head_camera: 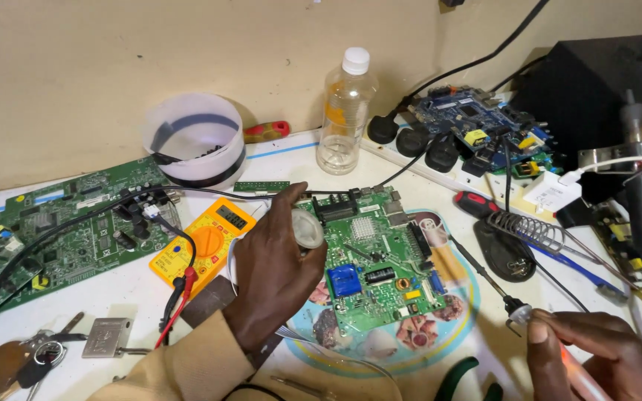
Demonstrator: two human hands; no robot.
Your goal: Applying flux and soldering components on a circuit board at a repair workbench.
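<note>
My left hand (pixel 276 267) rests on the table left of a green circuit board (pixel 380 260) and holds a small round clear container (pixel 307 228) between thumb and fingers at the board's left edge. At the lower right, my right hand (pixel 596 353) grips a soldering iron (pixel 510 301), its thin dark tip pointing up and left toward the board's right side. The board lies on a round patterned mat (pixel 451 297).
A yellow multimeter (pixel 203 238) with red and black leads lies left of my hand. Behind it are a larger green board (pixel 68 230), a white tub (pixel 195 137), a clear bottle (pixel 345 111), a power strip with plugs (pixel 417 141), and a coiled iron stand (pixel 518 234). Keys (pixel 31 356) lie front left.
</note>
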